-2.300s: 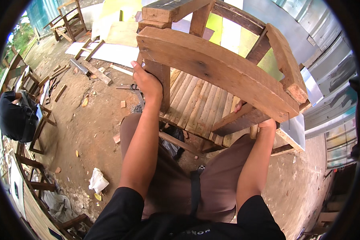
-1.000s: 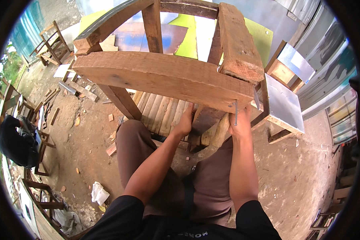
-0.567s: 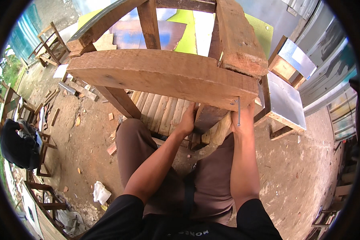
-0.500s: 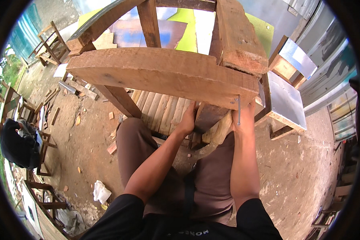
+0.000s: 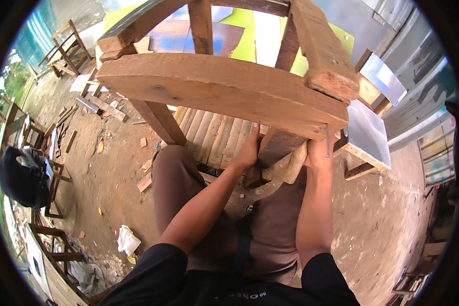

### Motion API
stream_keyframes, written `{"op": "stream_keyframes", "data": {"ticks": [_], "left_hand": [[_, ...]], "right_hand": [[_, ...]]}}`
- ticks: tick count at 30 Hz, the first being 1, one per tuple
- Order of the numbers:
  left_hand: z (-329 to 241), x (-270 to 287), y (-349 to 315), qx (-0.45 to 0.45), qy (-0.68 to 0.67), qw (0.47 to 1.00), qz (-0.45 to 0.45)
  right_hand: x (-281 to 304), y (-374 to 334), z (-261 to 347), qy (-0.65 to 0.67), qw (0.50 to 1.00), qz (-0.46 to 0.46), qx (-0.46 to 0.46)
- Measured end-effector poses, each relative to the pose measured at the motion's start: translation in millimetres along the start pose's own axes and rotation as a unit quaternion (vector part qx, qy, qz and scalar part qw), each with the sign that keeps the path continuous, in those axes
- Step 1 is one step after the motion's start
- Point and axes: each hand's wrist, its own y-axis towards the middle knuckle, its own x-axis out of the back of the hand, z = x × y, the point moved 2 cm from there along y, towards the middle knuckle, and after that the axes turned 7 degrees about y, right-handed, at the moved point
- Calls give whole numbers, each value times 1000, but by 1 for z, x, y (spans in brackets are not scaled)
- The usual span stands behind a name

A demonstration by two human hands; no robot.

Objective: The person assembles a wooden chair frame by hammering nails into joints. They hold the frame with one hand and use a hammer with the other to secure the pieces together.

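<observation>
A brown wooden chair-like frame stands tilted before me, its curved rail (image 5: 214, 92) crossing above my hands. My left hand (image 5: 249, 150) is closed around the side of a dark wooden leg (image 5: 278, 148), thumb raised along it; some of its fingers are hidden behind the wood. Below the rail's right end is my right hand (image 5: 319, 153), beside a pale, rough wooden piece (image 5: 295, 164). The rail and that piece cover its fingers, so its grip does not show. A long nail (image 5: 328, 143) sticks out of the rail there. Wooden slats (image 5: 214, 137) lie beyond my left hand.
Painted boards (image 5: 199, 38) lie behind the frame. A wooden chair with a grey seat panel (image 5: 367, 130) is at right. Wood scraps (image 5: 102, 108) and a white plastic bag (image 5: 128, 240) litter the ground. A person in black (image 5: 23, 176) bends at far left, among wooden chairs.
The wooden frame has shifted slightly right, and both hands have moved right with it. The pale wooden piece shows more of its length below the rail.
</observation>
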Motion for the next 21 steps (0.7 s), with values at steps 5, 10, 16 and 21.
{"op": "stream_keyframes", "data": {"ticks": [5, 10, 16, 21], "left_hand": [[5, 4, 7, 45, 34, 998, 13], [-22, -5, -12, 14, 91, 996, 13], [-32, -9, -20, 18, 53, 998, 11], [-8, -1, -4, 19, 72, 997, 4]], "right_hand": [[12, 1, -10, 42, 998, -33, 36], [9, -9, 9, -235, 938, -191, 165], [-10, -54, 68, -51, 968, -185, 164], [-30, -105, 86, -113, 966, 3, 232]]}}
